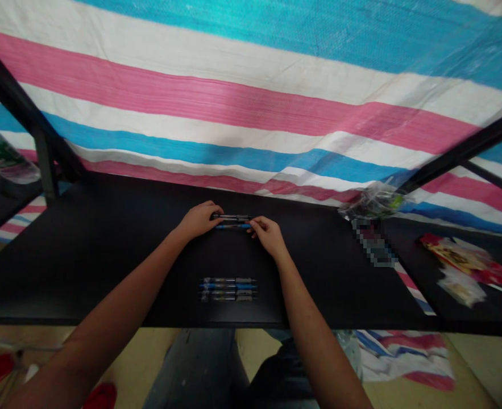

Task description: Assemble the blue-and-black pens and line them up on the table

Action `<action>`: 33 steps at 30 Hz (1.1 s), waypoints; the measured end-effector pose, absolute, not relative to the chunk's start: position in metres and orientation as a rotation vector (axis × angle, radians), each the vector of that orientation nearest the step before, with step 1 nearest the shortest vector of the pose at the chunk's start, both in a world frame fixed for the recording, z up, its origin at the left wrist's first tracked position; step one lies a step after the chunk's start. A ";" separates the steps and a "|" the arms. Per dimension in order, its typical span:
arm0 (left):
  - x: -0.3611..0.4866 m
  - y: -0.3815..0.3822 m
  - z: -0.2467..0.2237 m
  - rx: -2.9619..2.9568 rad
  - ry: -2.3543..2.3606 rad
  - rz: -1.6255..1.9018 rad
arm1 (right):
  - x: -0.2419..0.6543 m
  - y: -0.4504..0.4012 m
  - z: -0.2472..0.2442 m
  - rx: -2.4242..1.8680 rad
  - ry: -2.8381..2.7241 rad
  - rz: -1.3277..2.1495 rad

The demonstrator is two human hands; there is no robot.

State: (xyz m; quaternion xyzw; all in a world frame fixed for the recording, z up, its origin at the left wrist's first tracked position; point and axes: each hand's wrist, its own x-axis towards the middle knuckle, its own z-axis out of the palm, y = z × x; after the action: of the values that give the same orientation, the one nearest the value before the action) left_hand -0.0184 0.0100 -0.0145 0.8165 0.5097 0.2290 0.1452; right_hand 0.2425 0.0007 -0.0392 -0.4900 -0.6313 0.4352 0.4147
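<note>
"What's around the black surface (106,238)?"

"Striped plastic sheeting (233,108) behind, a plastic bottle (7,156) far left. Four pens (229,287) lie near its front edge."

"The hands?"

"Farther back: left hand's (199,220) fingers grasp a dark pen (233,217), right hand's (268,234) pinch a blue pen's (232,226) end."

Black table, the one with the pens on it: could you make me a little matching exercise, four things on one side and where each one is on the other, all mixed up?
Things
1. Bottle
2. Blue pen farther back
3. Crumpled clear plastic
4. Row of pens nearer the person

Places
A. Close to the front edge of the black table, away from both hands
B. At the far left of the view
C. Between the left hand and the right hand
D. Toward the back, at the table's right end

Right pairs: 1-B, 2-C, 3-D, 4-A
</note>
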 end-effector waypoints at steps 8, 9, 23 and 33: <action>-0.019 0.010 -0.016 2.337 1.487 0.674 | 0.242 0.000 -0.039 -1.235 -1.626 1.056; -0.019 0.009 -0.016 2.336 1.485 0.680 | 0.242 0.000 -0.039 -1.234 -1.632 1.053; -0.021 0.010 -0.011 2.277 1.455 0.733 | 0.241 -0.006 -0.027 -1.212 -1.556 1.092; -0.022 0.010 -0.009 2.269 1.448 0.730 | 0.240 -0.004 -0.029 -1.172 -1.490 1.138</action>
State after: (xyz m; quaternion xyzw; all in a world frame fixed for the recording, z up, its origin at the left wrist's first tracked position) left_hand -0.0217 0.0099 -0.0094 0.8009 0.5112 0.2578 0.1753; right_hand 0.2405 -0.0036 -0.0286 -0.4736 -0.6022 0.4600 0.4488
